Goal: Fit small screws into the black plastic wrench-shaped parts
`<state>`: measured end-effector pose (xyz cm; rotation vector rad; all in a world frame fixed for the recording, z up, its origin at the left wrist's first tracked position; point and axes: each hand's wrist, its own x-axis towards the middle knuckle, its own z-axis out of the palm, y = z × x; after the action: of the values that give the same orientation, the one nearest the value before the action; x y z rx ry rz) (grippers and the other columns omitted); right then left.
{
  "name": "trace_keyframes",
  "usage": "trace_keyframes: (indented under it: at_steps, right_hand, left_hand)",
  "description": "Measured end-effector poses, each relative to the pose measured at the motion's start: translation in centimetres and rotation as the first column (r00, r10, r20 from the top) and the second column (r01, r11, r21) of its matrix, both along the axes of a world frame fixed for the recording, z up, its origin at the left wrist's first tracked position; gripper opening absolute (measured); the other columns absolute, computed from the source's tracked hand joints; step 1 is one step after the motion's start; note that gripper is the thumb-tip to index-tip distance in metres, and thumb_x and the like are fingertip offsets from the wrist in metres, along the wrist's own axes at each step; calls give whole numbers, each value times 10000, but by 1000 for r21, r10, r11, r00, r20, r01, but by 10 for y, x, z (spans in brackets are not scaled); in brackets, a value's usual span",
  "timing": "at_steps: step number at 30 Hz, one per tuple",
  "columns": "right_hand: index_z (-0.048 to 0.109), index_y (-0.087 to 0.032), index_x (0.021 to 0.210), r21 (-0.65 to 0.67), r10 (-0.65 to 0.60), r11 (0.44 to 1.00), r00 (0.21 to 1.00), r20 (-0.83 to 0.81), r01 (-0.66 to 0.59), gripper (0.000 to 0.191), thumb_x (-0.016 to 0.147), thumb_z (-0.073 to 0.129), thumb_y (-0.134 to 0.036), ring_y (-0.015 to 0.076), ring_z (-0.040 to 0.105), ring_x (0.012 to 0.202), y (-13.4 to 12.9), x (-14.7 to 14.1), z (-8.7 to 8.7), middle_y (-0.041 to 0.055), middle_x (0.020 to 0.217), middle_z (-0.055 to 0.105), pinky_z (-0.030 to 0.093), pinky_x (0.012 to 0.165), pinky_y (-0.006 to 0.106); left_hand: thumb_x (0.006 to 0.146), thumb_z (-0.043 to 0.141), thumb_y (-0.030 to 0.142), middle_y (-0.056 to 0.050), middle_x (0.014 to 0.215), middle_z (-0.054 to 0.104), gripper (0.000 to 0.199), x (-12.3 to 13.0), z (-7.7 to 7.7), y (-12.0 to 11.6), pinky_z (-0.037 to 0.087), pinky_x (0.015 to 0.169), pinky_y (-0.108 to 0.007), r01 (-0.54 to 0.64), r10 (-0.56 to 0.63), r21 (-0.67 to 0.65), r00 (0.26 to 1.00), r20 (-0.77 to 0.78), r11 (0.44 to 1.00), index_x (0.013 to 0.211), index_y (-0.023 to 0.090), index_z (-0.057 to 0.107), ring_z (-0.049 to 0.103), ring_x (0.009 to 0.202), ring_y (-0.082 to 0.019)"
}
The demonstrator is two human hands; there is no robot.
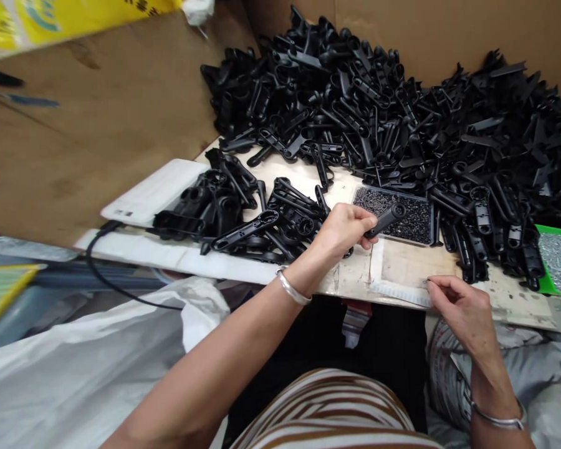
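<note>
My left hand (348, 231) grips a black plastic handle-shaped part (389, 218) by its near end, its round end pointing away over a clear box. That shallow box (434, 227) holds many tiny black pieces (411, 224). Lower right, at the table's front edge, my right hand (458, 302) is closed in a pinch of thumb and forefinger. Something tiny and dark shows at the fingertips, too small to name. Left of my left hand lies a small heap of similar black parts (280, 218).
A large pile of black parts (355, 93) fills the back of the table against cardboard (449, 31). At right stands a green tray (549, 284) of small silvery pieces. A white flat device (154, 190) with a black cable (91, 255) lies left. White sacking (98, 368) hangs below.
</note>
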<state>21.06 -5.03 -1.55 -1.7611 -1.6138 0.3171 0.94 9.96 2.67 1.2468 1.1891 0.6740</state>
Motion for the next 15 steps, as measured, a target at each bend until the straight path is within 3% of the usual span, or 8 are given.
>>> trace_keyframes:
  at_steps: [2,3,4,6,7,9,11,15]
  right_hand:
    - [701,-173,783,-10,-26,1000,999,-30,26,159,833,614,-297,130,600,501,0,2,0,-1,595,659,464,477,214]
    - [702,-173,784,-10,-41,999,999,-35,40,164,832,616,-305,128,595,497,0,2,1,-1,592,656,464,478,216]
    - [703,-175,785,-5,-52,999,998,-34,52,169,832,616,-312,126,589,493,-1,2,3,0,596,657,464,481,218]
    - [704,-180,783,12,-55,998,998,-13,55,171,835,619,-319,119,573,481,-2,1,6,-2,606,660,467,493,224]
    - [705,-183,783,21,-45,999,999,4,45,163,836,622,-314,116,568,478,-2,-1,8,-4,612,662,470,503,227]
    - [701,-189,782,37,-3,999,999,45,2,139,843,626,-288,115,575,495,-2,-4,12,-6,637,674,477,530,228]
    - [692,-190,790,45,53,997,995,88,-58,118,857,619,-254,117,599,539,-1,-8,15,-1,692,696,485,565,226]
    - [668,-183,822,46,154,985,969,192,-166,99,885,593,-202,116,625,599,4,-18,16,11,768,709,489,620,222]
  left_hand:
    - [857,557,135,-32,633,663,124,-4,-5,-13,463,477,-203,50,-33,192,995,-91,980,841,95,673,580,468,-98]
    - [858,566,146,-36,674,677,119,-7,-10,-22,499,526,-223,94,-44,346,988,-150,934,865,108,678,615,530,-118]
    - [861,568,149,-46,719,690,117,-9,-16,-32,532,592,-250,144,-36,521,977,-211,841,872,117,680,646,611,-142]
    - [883,514,111,-95,872,712,153,-14,-32,-53,563,759,-319,246,7,798,954,-299,551,861,112,665,675,816,-191]
    - [888,482,81,-124,960,707,174,-17,-41,-63,561,817,-338,278,30,865,947,-319,417,882,104,654,665,915,-209]
    - [886,437,36,-139,1062,687,214,-22,-56,-80,551,883,-349,318,56,905,937,-346,282,931,108,634,636,1012,-209]
    - [876,428,15,-122,1094,680,237,-25,-65,-90,549,900,-339,334,58,904,931,-361,268,953,127,622,623,1031,-193]
    - [882,444,27,-96,1060,687,217,-27,-65,-92,557,848,-313,355,45,880,921,-387,316,894,144,626,626,964,-177]
